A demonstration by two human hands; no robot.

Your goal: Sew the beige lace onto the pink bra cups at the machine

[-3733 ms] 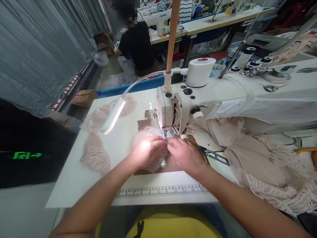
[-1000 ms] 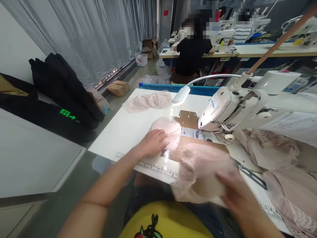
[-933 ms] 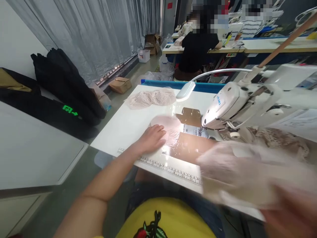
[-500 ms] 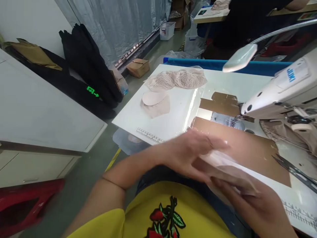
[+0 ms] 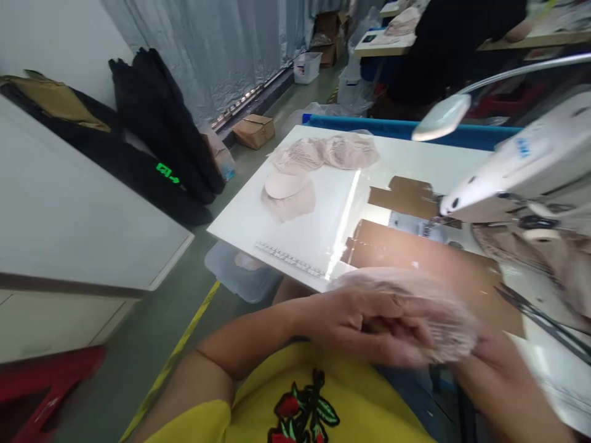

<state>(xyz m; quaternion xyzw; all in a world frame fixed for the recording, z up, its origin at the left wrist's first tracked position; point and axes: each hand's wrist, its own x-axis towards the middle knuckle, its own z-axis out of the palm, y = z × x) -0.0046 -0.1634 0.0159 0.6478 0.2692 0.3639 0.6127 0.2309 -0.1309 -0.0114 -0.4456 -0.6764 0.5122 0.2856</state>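
Note:
A pale pink lace bra cup, blurred by motion, is held between my two hands above the table's front edge. My left hand has its fingers curled and gripping the near left part of the lace. My right hand supports the cup from the right side, its fingers mostly hidden by the fabric. Farther back on the table lie gathered lace cups. In front of them, a smooth beige oval cup rests on thin beige fabric.
On the right stands a white sewing machine with a lamp over it. Brown card covers the table around its needle plate. Black scissors lie at right, near more beige fabric. A person in black sits beyond.
The lace has been turned over and spread, so its ribbed outer side now shows. My left hand has come down and closed onto it. The view has shifted slightly.

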